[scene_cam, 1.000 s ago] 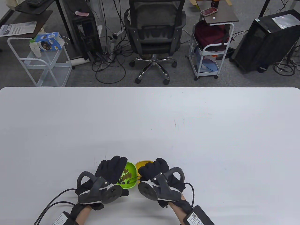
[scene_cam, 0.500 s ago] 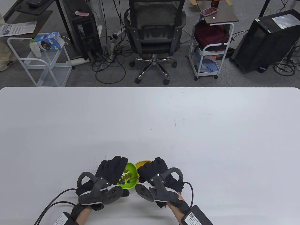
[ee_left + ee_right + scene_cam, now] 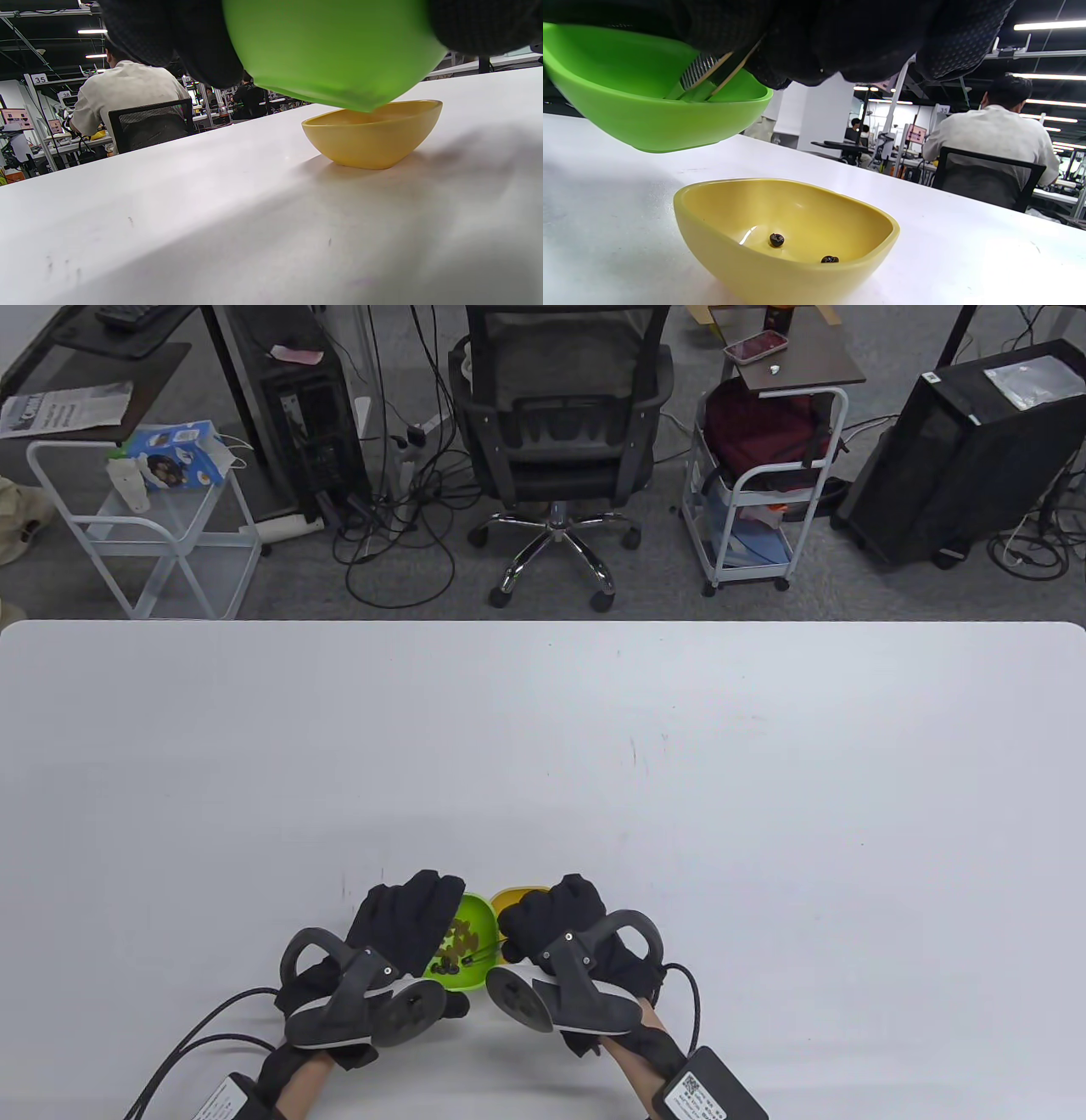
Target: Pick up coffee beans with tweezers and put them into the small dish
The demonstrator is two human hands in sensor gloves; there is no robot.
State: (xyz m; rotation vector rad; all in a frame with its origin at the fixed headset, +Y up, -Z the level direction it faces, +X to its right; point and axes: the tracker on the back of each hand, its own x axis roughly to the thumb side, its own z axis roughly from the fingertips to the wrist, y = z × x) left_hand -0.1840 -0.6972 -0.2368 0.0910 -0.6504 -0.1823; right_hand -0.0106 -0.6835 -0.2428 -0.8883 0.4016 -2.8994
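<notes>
My left hand [image 3: 399, 929] grips a green bowl [image 3: 468, 937] of dark coffee beans [image 3: 454, 946] and holds it tilted above the table; it also shows in the left wrist view [image 3: 335, 51] and the right wrist view [image 3: 649, 110]. My right hand [image 3: 560, 925] holds thin tweezers [image 3: 712, 76] whose tips reach down into the green bowl. A yellow dish [image 3: 785, 241] stands on the table just right of the green bowl, with two beans [image 3: 776, 239] inside. It shows partly behind my right hand in the table view [image 3: 512, 896].
The white table [image 3: 594, 746] stretches far and to both sides. An office chair [image 3: 556, 432], two white carts [image 3: 764, 475] and computer towers stand on the floor beyond the far edge.
My right hand has shifted slightly left and rolled, bringing the tweezers further over the green bowl. The beans in the tilted bowl have shifted a little.
</notes>
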